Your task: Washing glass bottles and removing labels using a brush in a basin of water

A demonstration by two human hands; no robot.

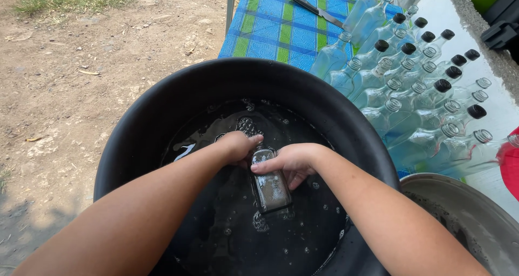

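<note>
Flat clear glass bottle (270, 187) held by 2 hands in the soapy water of a big round black plastic tub (162, 119).

Bottle lying at the water surface near the tub's middle, neck toward the far rim, base toward the camera, bubbles clinging around it. Left hand (238, 146) curled at the neck end, fingers touching the glass; right hand (292, 162) closed on the bottle's right side, thumb laid across the top. Beyond the tub, a desk under a blue-and-green checked cloth (270, 33), stacked with many empty clear glass bottles (411, 92) lying on their sides, some with black caps, others uncapped. Black-handled knife (316, 8) farther back on the cloth. Grey metal basin (465, 211) just beside the tub on the right. Bare dirt ground (81, 92) to the left.
</note>
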